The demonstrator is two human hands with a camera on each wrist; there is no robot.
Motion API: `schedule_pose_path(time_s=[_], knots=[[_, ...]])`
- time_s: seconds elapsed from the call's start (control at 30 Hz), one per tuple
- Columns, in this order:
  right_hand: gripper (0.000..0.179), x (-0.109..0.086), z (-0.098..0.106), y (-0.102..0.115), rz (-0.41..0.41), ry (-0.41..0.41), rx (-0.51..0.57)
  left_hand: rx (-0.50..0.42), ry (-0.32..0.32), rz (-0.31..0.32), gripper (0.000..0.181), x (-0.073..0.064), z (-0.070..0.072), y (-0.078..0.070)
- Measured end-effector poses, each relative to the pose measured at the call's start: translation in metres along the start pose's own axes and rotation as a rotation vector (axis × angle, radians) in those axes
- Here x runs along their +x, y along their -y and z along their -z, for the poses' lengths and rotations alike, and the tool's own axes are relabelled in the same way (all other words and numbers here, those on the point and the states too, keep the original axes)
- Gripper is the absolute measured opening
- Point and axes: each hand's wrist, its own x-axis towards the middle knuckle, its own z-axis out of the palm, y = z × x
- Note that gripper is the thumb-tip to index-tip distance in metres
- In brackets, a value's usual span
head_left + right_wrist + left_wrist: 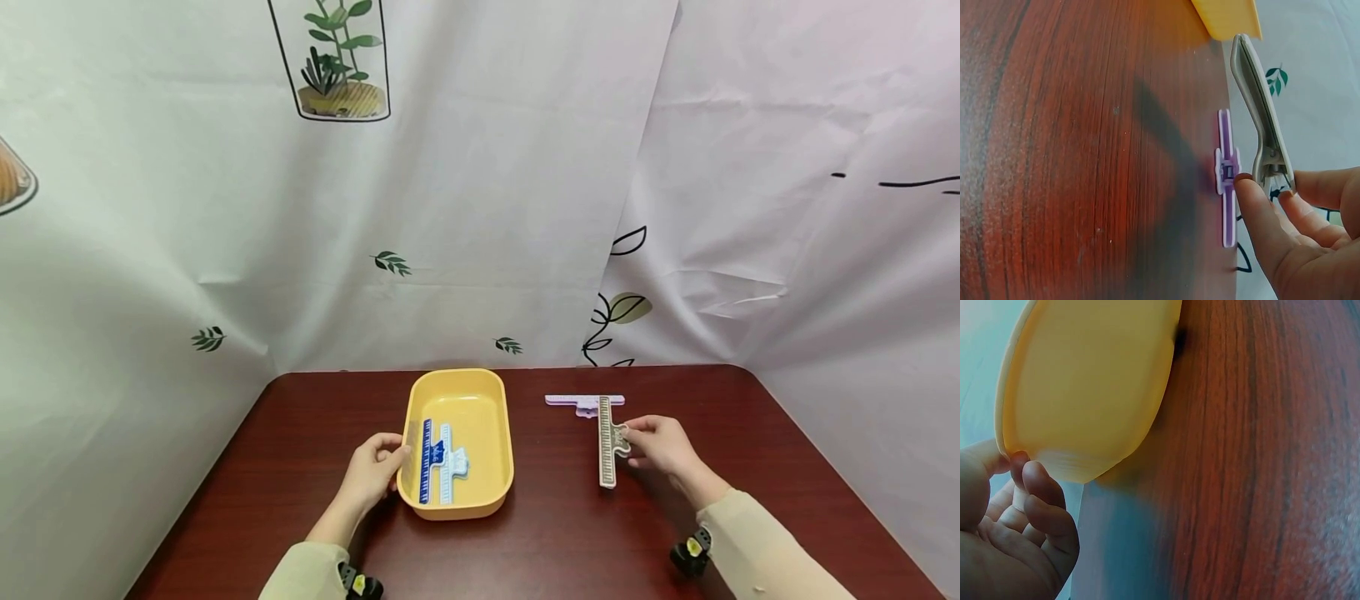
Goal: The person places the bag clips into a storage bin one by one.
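Observation:
My left hand pinches the left rim of a yellow tray; the left wrist view has its thumb and fingers at the rim. Inside the tray lie a dark blue ruler clip and a light blue ruler clip, side by side. My right hand pinches a grey-beige ruler clip by its handle. In the right wrist view this clip is held above the table, seen from its edge. Behind it a purple ruler clip lies on the table, partly overlapped in the head view.
The dark red wooden table has rounded far corners. A white printed cloth hangs behind it and along both sides. Black devices with yellow marks are strapped on both wrists, such as the right wrist device.

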Motion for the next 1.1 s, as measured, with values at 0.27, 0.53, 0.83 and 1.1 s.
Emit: schedule_pose_path(time_s=[0.27, 0.53, 0.83, 1.1], knots=[[0.032, 0.0, -0.003, 0.002, 0.005, 0.016, 0.012, -0.006, 0.001, -0.005, 0.028, -0.001, 0.0, 0.0], [0.032, 0.0, -0.005, 0.003, 0.004, 0.029, 0.023, -0.01, 0.003, -0.004, 0.031, -0.001, 0.001, 0.0], [0.033, 0.0, -0.008, 0.006, 0.02, 0.048, 0.039, -0.007, 0.001, -0.003, 0.031, -0.001, 0.001, -0.001], [0.032, -0.002, -0.012, 0.01, 0.023, 0.046, 0.039, -0.007, 0.007, -0.002, 0.03, -0.001, 0.001, -0.001]])
